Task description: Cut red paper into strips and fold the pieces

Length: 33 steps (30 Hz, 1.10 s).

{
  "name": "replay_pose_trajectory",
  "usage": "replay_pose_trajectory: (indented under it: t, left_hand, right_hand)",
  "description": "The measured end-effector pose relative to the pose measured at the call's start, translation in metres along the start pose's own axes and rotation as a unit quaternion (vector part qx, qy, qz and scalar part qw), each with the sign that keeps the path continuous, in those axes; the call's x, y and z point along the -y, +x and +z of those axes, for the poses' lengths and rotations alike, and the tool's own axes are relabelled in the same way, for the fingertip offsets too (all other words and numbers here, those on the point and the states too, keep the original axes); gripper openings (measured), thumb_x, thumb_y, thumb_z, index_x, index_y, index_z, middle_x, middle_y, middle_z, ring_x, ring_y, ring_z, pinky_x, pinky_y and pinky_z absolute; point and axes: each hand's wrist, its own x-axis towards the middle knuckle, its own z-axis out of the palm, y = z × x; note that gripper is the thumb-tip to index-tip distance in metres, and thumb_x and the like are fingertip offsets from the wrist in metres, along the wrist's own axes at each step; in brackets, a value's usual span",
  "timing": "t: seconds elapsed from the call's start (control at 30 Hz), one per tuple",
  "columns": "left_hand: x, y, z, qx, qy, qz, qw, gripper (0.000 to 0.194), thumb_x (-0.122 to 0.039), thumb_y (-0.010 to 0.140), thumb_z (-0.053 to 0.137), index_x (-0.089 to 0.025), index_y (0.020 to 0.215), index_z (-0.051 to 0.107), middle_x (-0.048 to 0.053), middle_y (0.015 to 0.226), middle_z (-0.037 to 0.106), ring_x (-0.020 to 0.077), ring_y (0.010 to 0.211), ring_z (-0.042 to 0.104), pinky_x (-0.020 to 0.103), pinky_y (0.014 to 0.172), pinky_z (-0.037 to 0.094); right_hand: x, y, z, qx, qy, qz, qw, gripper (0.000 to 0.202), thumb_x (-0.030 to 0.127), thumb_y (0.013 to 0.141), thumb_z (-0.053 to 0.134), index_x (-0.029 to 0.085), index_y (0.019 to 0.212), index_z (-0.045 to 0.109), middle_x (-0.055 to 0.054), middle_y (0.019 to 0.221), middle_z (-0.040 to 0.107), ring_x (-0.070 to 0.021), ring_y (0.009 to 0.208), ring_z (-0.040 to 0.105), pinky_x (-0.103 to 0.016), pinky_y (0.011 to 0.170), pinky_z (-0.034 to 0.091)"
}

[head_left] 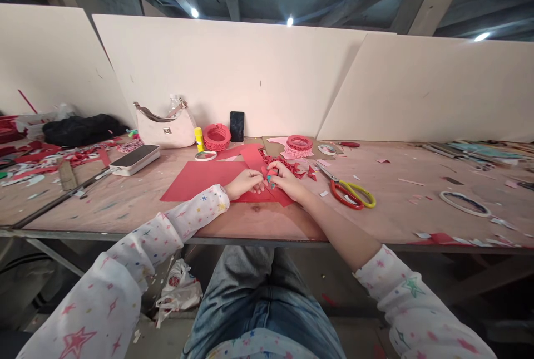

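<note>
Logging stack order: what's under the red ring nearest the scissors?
Beneath the red ring is a pink ring, with pale pink paper partly showing around it. What the rings and paper cover can't be seen.

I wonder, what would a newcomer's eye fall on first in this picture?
Probably the left hand and right hand, close together over the red paper near the front edge of the table. Next, perhaps, the red-and-yellow-handled scissors to their right, then the pale bag standing before the white panel, back left.
</note>
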Motion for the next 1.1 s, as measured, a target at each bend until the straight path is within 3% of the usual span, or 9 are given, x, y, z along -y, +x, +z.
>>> replay_pose_trajectory:
  t: [0.87, 1.1]
  left_hand:
    - [0.0003, -0.0005, -0.0002, 0.007, -0.013, 0.008, 1.000, 0.019, -0.017, 0.073, 0.042, -0.011, 0.070, 0.060, 0.002, 0.064, 0.060, 0.0068, 0.052, 0.053, 0.015, 0.045, 0.036]
    - [0.0020, -0.0001, 0.0001, 0.006, 0.008, 0.028, 1.000, 0.021, -0.016, 0.072, 0.041, -0.011, 0.068, 0.061, -0.001, 0.055, 0.053, 0.0064, 0.048, 0.049, 0.016, 0.046, 0.037]
  right_hand:
    - [0.0004, 0.0009, 0.0007, -0.021, 0.010, -0.014, 1.000, 0.017, 0.015, 0.064, 0.043, 0.021, 0.079, 0.041, 0.001, 0.076, 0.044, -0.0132, 0.072, 0.043, -0.024, 0.065, 0.036]
    - [-0.0003, 0.0009, 0.0017, -0.019, -0.003, 0.001, 1.000, 0.026, 0.011, 0.060, 0.042, 0.021, 0.084, 0.042, 0.001, 0.080, 0.046, -0.0131, 0.073, 0.042, -0.024, 0.063, 0.034]
